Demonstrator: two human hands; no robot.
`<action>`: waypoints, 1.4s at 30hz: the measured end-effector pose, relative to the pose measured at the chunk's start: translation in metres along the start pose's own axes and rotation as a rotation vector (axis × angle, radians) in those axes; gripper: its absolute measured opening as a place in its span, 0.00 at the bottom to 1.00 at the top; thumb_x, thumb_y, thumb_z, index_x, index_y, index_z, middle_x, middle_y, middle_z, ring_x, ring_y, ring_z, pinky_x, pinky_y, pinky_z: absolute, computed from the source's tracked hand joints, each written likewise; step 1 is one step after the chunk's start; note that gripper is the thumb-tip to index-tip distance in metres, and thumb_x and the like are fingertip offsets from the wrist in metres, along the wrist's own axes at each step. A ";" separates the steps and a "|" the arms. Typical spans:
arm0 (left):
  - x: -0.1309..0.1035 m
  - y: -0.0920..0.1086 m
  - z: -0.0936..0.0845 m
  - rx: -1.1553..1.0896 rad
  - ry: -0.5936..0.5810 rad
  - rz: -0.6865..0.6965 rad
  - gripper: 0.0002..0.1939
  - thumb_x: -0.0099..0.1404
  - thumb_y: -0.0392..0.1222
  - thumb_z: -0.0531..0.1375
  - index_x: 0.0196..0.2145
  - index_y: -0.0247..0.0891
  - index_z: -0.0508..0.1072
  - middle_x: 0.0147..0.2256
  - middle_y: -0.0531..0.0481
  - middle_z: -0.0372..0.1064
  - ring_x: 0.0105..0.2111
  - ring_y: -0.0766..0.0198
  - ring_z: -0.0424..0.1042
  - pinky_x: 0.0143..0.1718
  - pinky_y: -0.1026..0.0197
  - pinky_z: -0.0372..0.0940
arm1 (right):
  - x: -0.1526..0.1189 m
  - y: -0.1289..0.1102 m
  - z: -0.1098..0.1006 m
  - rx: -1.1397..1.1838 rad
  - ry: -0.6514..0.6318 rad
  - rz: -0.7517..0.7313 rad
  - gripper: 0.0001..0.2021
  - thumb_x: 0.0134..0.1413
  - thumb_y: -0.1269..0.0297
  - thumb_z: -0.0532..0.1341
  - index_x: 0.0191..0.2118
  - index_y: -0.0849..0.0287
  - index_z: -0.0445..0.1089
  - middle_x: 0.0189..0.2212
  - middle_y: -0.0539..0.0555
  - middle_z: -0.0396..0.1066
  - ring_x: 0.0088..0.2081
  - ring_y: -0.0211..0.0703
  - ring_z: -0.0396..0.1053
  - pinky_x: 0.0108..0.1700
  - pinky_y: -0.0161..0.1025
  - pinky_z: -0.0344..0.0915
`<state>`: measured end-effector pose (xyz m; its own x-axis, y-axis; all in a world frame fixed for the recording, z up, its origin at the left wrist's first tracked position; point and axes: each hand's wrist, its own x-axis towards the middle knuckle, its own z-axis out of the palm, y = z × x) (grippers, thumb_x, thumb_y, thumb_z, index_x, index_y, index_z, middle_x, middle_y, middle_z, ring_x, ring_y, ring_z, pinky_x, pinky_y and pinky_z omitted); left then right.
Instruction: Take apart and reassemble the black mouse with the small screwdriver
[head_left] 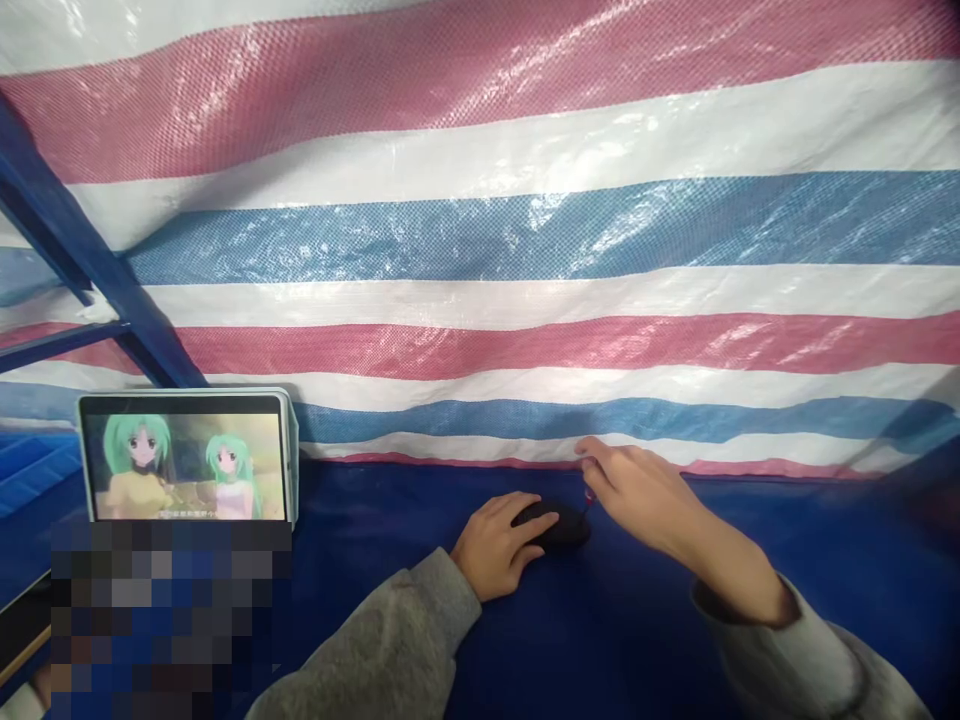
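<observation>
A black computer mouse [564, 527] lies on the dark blue surface, under the fingers of my left hand [499, 545]. My left thumb and fingers press around its near left end and hold it in place. My right hand [626, 485] is closed above the mouse's right end, fingers pinched on a small screwdriver [589, 497]. Only a short reddish part and a thin shaft show below the fingers; the rest of the handle is hidden. The shaft slants down to the mouse's right end, and whether the tip sits in a screw I cannot tell.
A tablet [187, 465] in a pale case stands at the left, playing a cartoon. Below it is a pixelated patch [165, 620]. Striped plastic sheeting [525, 240] hangs along the back of the dark blue tabletop [585, 640]. A blue metal frame [97, 240] slants down at the left.
</observation>
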<state>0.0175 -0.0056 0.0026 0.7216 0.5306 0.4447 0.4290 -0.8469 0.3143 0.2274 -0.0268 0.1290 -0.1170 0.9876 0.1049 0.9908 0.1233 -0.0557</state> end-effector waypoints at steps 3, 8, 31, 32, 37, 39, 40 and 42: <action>-0.001 -0.001 0.000 -0.012 -0.006 -0.008 0.20 0.71 0.46 0.51 0.59 0.47 0.64 0.57 0.44 0.62 0.55 0.53 0.64 0.55 0.46 0.63 | 0.000 0.000 -0.001 0.065 -0.012 -0.029 0.18 0.62 0.67 0.46 0.52 0.59 0.66 0.31 0.56 0.76 0.34 0.48 0.73 0.34 0.39 0.56; 0.000 -0.001 -0.001 -0.016 -0.009 -0.015 0.20 0.70 0.47 0.53 0.59 0.47 0.64 0.57 0.44 0.62 0.55 0.53 0.64 0.55 0.47 0.63 | 0.001 0.002 0.001 0.076 -0.029 -0.011 0.18 0.65 0.57 0.45 0.43 0.57 0.70 0.26 0.54 0.75 0.32 0.48 0.73 0.32 0.39 0.57; 0.002 0.000 -0.001 0.007 -0.015 0.008 0.20 0.70 0.45 0.53 0.59 0.46 0.65 0.57 0.44 0.61 0.56 0.53 0.63 0.55 0.47 0.62 | -0.003 0.005 0.003 0.018 -0.007 -0.054 0.18 0.63 0.62 0.48 0.52 0.59 0.67 0.32 0.57 0.77 0.35 0.48 0.74 0.33 0.38 0.59; 0.001 -0.001 -0.001 0.008 -0.013 0.009 0.20 0.70 0.45 0.53 0.59 0.46 0.64 0.57 0.44 0.61 0.56 0.53 0.63 0.55 0.47 0.62 | -0.002 0.006 0.002 0.015 -0.022 -0.043 0.17 0.64 0.60 0.47 0.50 0.58 0.69 0.30 0.56 0.76 0.33 0.48 0.74 0.33 0.37 0.58; 0.001 -0.001 0.002 0.024 -0.002 0.012 0.21 0.70 0.46 0.53 0.59 0.47 0.64 0.57 0.44 0.61 0.56 0.53 0.63 0.55 0.47 0.63 | -0.003 0.005 0.000 0.041 0.015 -0.032 0.18 0.65 0.59 0.45 0.48 0.57 0.69 0.30 0.55 0.75 0.33 0.47 0.72 0.32 0.38 0.58; 0.001 -0.001 0.002 0.030 -0.003 0.010 0.21 0.70 0.46 0.52 0.60 0.47 0.63 0.57 0.44 0.61 0.56 0.53 0.63 0.54 0.47 0.63 | -0.004 0.003 0.000 0.068 0.052 -0.072 0.18 0.62 0.67 0.47 0.52 0.58 0.68 0.38 0.57 0.74 0.35 0.45 0.72 0.35 0.38 0.60; 0.001 -0.001 0.002 0.031 -0.002 0.010 0.21 0.71 0.46 0.52 0.60 0.47 0.63 0.57 0.44 0.61 0.56 0.53 0.63 0.54 0.47 0.63 | -0.004 0.003 0.001 0.086 0.061 -0.106 0.19 0.60 0.71 0.47 0.52 0.59 0.67 0.41 0.57 0.73 0.35 0.44 0.72 0.36 0.37 0.60; 0.000 -0.002 0.003 0.032 0.003 0.014 0.21 0.71 0.46 0.52 0.59 0.46 0.63 0.57 0.44 0.61 0.56 0.53 0.63 0.54 0.48 0.64 | -0.003 0.002 0.002 0.130 0.072 -0.178 0.21 0.57 0.75 0.47 0.52 0.59 0.68 0.42 0.57 0.72 0.34 0.42 0.71 0.37 0.37 0.62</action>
<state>0.0186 -0.0040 0.0000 0.7262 0.5188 0.4511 0.4364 -0.8549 0.2807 0.2300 -0.0292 0.1264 -0.2790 0.9404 0.1946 0.9375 0.3106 -0.1568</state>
